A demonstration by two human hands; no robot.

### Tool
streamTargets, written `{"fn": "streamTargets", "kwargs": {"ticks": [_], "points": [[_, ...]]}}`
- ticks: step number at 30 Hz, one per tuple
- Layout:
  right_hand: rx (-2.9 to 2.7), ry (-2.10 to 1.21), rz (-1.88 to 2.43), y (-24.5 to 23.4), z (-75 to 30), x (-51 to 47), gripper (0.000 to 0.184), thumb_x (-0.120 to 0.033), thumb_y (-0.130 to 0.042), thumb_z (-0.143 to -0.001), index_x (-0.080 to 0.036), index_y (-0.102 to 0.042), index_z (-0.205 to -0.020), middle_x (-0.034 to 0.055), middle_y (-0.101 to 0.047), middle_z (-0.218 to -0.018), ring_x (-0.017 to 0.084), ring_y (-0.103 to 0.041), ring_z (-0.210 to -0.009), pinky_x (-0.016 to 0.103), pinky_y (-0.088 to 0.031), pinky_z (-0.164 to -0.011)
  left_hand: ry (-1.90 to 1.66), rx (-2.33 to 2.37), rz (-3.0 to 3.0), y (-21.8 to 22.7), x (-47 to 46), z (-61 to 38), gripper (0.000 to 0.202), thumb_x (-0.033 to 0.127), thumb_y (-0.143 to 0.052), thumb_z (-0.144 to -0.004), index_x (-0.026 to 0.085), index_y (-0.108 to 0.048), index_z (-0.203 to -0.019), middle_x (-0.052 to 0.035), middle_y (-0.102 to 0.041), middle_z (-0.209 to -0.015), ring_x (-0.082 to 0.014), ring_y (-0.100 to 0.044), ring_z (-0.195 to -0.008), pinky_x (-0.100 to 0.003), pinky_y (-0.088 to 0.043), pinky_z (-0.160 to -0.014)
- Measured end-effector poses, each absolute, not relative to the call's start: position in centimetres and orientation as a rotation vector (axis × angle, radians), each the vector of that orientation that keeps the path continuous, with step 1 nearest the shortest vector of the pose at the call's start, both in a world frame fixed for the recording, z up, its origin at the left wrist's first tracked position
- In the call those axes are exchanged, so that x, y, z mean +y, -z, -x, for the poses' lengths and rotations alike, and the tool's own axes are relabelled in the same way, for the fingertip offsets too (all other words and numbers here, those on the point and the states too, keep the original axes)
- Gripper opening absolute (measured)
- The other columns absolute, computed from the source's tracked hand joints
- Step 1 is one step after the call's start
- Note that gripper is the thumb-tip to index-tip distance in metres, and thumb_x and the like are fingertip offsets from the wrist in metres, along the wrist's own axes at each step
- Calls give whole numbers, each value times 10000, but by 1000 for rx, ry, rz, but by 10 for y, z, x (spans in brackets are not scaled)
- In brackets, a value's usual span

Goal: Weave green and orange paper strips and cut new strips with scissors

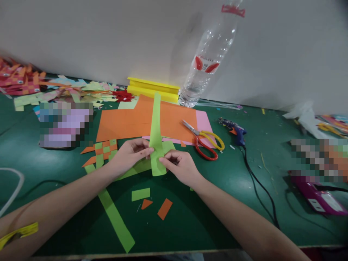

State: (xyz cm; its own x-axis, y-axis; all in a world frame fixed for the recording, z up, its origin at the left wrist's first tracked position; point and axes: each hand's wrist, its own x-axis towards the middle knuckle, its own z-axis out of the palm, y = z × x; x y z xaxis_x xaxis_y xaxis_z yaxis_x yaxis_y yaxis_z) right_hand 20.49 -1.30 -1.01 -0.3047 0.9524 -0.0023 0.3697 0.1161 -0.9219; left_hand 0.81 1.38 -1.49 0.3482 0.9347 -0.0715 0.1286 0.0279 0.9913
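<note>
A long light-green paper strip (156,134) stands upright between both hands over the green table (217,203). My left hand (130,154) pinches the strip's left edge, fingers closed on it. My right hand (181,165) pinches its lower right edge. Under the hands lies another green strip (116,217) running toward the table's front edge. A woven orange-and-green paper piece (104,152) lies just left of my left hand. An orange sheet (130,121) sits behind the strip.
Red-and-yellow scissors (205,141) lie right of the hands on a pink sheet (203,123). A blue glue gun (235,130) with a black cord, a clear plastic bottle (209,58), yellow folded paper (152,88), and small cut scraps (164,208) surround the work spot.
</note>
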Motion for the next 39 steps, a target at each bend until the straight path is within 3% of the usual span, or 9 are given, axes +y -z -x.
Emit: {"fn": "streamTargets", "kwargs": {"ticks": [13, 23, 31, 39], "points": [[-1764, -1161, 1308, 10, -205, -14, 251, -345, -586, -790, -186, -553, -599, -27, -553, -534, 85, -481, -486, 225, -388, -487, -835, 1028, -1429, 15, 13, -8, 209, 372, -646, -760, 171, -591, -747, 10, -599, -658, -125, -569, -624, -263, -477, -649], [-1797, -1160, 1283, 12, -205, -14, 236, -349, -592, -789, -187, -552, -622, -34, -545, -530, 86, -477, -487, 223, -376, -479, -682, 902, -1445, 8, 10, -11, 202, 315, -641, -777, 193, -692, -929, -39, -715, -959, -196, -650, -924, -332, -504, -845], [-1775, -1176, 1265, 11, -205, -15, 235, -352, -596, -785, -181, -561, -628, -32, -532, -539, 78, -456, -487, 216, -383, -469, -706, 929, -1500, 10, 9, -11, 174, 319, -646, -770, 187, -714, -860, -41, -735, -919, -209, -675, -870, -340, -536, -800], [-1606, -1353, 1242, 13, -203, -15, 190, -349, -651, -735, -176, -585, -696, -15, -613, -630, 93, -586, -498, 236, -483, -525, -813, 1086, -1401, 13, 10, -7, 218, 360, -619, -793, 184, -700, -891, -39, -731, -951, -196, -679, -851, -308, -537, -772]]}}
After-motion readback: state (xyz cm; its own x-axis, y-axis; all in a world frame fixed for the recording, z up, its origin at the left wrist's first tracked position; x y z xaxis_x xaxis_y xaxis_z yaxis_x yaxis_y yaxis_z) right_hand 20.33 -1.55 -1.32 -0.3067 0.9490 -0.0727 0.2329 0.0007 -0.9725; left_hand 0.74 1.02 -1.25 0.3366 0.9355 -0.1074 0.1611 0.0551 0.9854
